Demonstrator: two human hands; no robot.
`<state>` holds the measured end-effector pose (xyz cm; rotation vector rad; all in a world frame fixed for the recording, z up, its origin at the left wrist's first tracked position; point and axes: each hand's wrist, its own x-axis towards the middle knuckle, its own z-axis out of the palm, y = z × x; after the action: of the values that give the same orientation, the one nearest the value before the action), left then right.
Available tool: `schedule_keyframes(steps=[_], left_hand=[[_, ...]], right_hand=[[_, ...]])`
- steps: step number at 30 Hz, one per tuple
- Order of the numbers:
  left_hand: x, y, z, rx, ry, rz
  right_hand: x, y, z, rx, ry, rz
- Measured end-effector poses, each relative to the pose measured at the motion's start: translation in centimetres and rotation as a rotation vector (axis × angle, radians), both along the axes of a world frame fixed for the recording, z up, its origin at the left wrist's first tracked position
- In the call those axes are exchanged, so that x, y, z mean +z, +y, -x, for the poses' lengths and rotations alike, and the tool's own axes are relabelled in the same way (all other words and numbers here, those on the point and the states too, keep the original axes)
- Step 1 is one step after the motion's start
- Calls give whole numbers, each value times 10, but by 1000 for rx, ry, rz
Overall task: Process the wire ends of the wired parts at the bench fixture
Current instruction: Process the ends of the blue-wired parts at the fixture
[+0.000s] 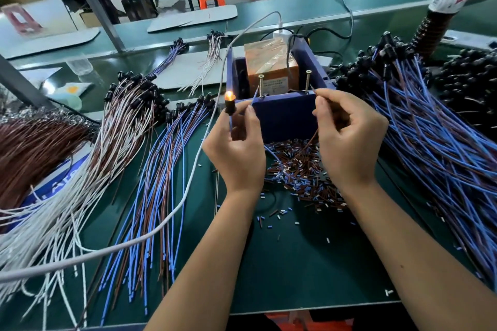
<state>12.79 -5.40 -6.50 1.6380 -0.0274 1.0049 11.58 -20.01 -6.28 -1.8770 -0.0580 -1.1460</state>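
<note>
Green bench (pixel 309 263) underneath, left hand (pixel 236 153) is pinching a glowing black lamp (pixel 230 103); right hand (pixel 347 140) is pinching thin brown wire (pixel 309 142) at the blue box fixture (pixel 285 118).

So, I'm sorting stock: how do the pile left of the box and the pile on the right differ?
The left pile is thin, fanned flat, blue and brown wires. The right pile is thicker, tangled, mostly blue. The left pile's black caps sit in a short row; the right pile's form a heap. Both lie on the green bench.

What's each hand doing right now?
Left hand: holds the lit lamp part and its blue wire.
Right hand: pinches a brown wire.
</note>
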Motion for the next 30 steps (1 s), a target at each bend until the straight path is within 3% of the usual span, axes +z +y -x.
schedule_keyframes(steps=[9,13,18,21,24,28,30], left_hand=[[35,-27,10,-190,36,-16],[64,-62,7,-354,143,-125],[100,-112,0,-589,371,-321],[119,-144,-2,-739,452,-100],[134,-167,-6,-757,544,160],[149,-177,-17,-884,595,484],[154,-180,-20,-893,545,558]], right_hand=[[11,-8,11,-31,50,-122],[30,-40,26,-204,11,-155],[61,-79,57,-346,-134,175],[71,-84,64,-191,55,261],[78,-88,68,-37,249,109],[79,-120,70,-426,650,329],[85,-132,75,-555,709,283]])
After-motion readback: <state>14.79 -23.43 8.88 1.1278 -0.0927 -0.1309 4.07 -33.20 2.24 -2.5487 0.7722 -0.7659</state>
